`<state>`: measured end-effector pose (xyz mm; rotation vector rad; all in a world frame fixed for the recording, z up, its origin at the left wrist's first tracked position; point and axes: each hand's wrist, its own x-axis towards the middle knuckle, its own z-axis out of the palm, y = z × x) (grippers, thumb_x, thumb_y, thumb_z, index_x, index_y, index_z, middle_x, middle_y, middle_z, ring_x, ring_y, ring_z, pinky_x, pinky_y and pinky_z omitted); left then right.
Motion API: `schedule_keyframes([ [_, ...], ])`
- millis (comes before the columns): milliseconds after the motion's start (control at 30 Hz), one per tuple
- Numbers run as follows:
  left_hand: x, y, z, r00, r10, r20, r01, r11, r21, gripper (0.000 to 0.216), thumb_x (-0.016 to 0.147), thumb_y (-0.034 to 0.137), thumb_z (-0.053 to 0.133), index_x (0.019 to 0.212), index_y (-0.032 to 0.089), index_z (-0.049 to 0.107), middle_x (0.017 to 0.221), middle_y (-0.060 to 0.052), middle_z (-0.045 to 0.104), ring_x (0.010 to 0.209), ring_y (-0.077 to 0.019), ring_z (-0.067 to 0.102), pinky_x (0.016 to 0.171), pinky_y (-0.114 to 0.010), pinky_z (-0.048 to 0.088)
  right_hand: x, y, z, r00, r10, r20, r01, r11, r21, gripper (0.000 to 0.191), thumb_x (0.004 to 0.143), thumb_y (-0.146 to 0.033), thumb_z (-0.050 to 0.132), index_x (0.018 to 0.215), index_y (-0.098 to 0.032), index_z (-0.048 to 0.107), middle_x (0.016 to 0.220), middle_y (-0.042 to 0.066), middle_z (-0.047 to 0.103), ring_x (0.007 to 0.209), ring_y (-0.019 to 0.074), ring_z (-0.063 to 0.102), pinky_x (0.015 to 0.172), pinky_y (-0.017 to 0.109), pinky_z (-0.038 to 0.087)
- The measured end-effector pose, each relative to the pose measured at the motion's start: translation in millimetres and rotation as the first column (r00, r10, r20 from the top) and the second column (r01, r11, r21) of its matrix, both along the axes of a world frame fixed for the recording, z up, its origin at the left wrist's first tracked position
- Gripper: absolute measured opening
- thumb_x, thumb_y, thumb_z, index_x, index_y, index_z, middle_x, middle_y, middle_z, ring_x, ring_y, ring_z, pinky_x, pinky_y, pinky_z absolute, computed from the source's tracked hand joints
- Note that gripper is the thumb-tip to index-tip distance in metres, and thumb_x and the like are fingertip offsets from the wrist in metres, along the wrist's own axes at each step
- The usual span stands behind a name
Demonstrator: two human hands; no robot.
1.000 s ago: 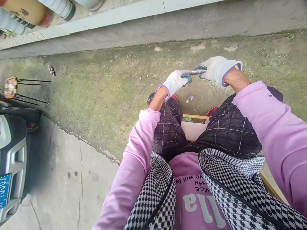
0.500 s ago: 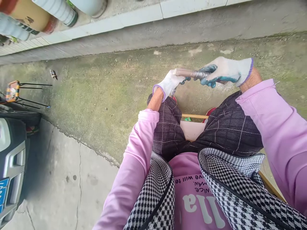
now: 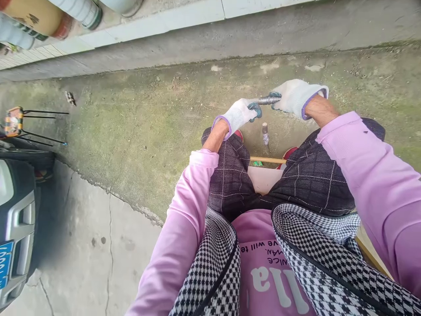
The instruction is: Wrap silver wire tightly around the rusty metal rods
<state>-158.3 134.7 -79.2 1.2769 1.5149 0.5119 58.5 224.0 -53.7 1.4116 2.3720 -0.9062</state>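
Hands both in white knit gloves, out past the knees at 12 to 1 o'clock. Left hand (image 3: 238, 115) is closed, fingertips pinching the near end of a short grey metal rod (image 3: 268, 100). Right hand (image 3: 296, 96) is closed round the rod's other end. The rod lies level between them, above the ground, and looks threaded or wire-wrapped. Step in hand, by my read: a two-handed hold or twist on the rod. Any further move calls for both grips kept firm and the rod kept level.

A second short rod piece (image 3: 265, 134) sits below the hands, between the feet; can't tell if it touches the concrete (image 3: 138, 127). Wooden slat (image 3: 267, 160) sits just behind it, under the legs.

Containers: cylindrical drums (image 3: 82, 11) at 11 o'clock on the tiled ledge, contents not visible. Car bumper (image 3: 16, 210) at 9 o'clock, small wire-legged stand (image 3: 15, 120) at 10 o'clock.
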Motion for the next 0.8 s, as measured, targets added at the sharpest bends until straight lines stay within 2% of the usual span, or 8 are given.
schedule_keyframes([
  [100,-7,3,-7.0,0.992,-0.016,-0.125,0.016,1.000,0.006,0.020,0.098,0.031,0.091,0.080,0.030,0.081,0.069,-0.005,0.078,0.111,-0.0328,0.073,0.114,-0.056,0.058,13,3,-12.1,1.000,0.014,-0.014,-0.015,0.998,-0.069,0.025,0.105,-0.024,0.093,0.094,-0.024,0.070,0.080,0.008,0.070,0.114,0.0316,0.074,0.097,0.039,0.050],
  [233,-10,3,-5.6,0.987,0.008,-0.163,0.001,0.998,0.055,0.022,0.098,0.024,0.086,0.079,0.030,0.079,0.074,-0.005,0.083,0.115,-0.0314,0.073,0.115,-0.051,0.054,34,1,-19.2,0.998,0.052,0.017,-0.047,0.973,-0.224,0.030,0.101,-0.046,0.104,0.101,-0.025,0.084,0.077,0.007,0.072,0.099,0.0338,0.080,0.083,0.039,0.061],
  [367,-9,3,0.3,0.992,0.020,-0.122,-0.011,0.997,0.074,0.015,0.093,0.015,0.080,0.083,0.025,0.080,0.084,-0.002,0.086,0.102,-0.0246,0.074,0.103,-0.044,0.058,46,-11,-2.5,0.993,0.048,-0.105,-0.087,0.909,-0.407,0.027,0.100,-0.042,0.108,0.107,-0.024,0.089,0.080,0.003,0.074,0.083,0.0262,0.074,0.077,0.038,0.062],
  [500,-6,4,5.6,1.000,0.008,-0.026,-0.006,0.999,0.051,0.018,0.096,0.015,0.083,0.081,0.025,0.078,0.097,-0.006,0.093,0.110,-0.0255,0.077,0.106,-0.043,0.063,42,-25,26.7,0.962,-0.074,-0.265,-0.061,0.881,-0.469,0.020,0.106,-0.029,0.103,0.120,-0.021,0.092,0.083,0.001,0.075,0.082,0.0212,0.068,0.078,0.035,0.058],
  [600,0,2,10.7,1.000,0.022,-0.023,-0.021,0.999,0.033,0.018,0.096,0.016,0.085,0.082,0.027,0.081,0.103,-0.010,0.097,0.121,-0.0323,0.080,0.114,-0.047,0.065,31,-29,39.3,0.887,-0.270,-0.374,0.077,0.886,-0.458,0.013,0.107,-0.013,0.095,0.113,-0.020,0.085,0.084,0.000,0.072,0.079,0.0176,0.064,0.076,0.031,0.056],
  [667,4,1,14.0,1.000,0.015,-0.022,-0.014,1.000,0.011,0.013,0.096,0.017,0.082,0.088,0.026,0.085,0.103,-0.011,0.097,0.123,-0.0349,0.082,0.117,-0.050,0.066,21,-27,39.5,0.843,-0.355,-0.403,0.177,0.892,-0.417,0.018,0.107,-0.005,0.088,0.105,-0.020,0.077,0.085,0.000,0.070,0.077,0.0155,0.061,0.075,0.029,0.054],
  [733,7,0,14.6,1.000,-0.002,-0.004,0.002,1.000,-0.015,0.011,0.095,0.017,0.080,0.092,0.025,0.087,0.101,-0.011,0.096,0.122,-0.0341,0.083,0.119,-0.050,0.065,11,-23,34.4,0.877,-0.328,-0.352,0.228,0.928,-0.295,0.022,0.108,-0.007,0.087,0.102,-0.022,0.073,0.085,0.001,0.069,0.078,0.0167,0.061,0.074,0.029,0.051],
  [800,8,2,10.9,1.000,0.004,-0.001,-0.004,0.999,-0.033,0.010,0.094,0.018,0.082,0.091,0.026,0.087,0.095,-0.009,0.094,0.120,-0.0332,0.082,0.119,-0.050,0.065,2,-17,26.5,0.959,-0.189,-0.212,0.173,0.981,-0.090,0.021,0.111,-0.018,0.090,0.101,-0.024,0.072,0.083,0.003,0.069,0.082,0.0203,0.062,0.076,0.031,0.048],
])
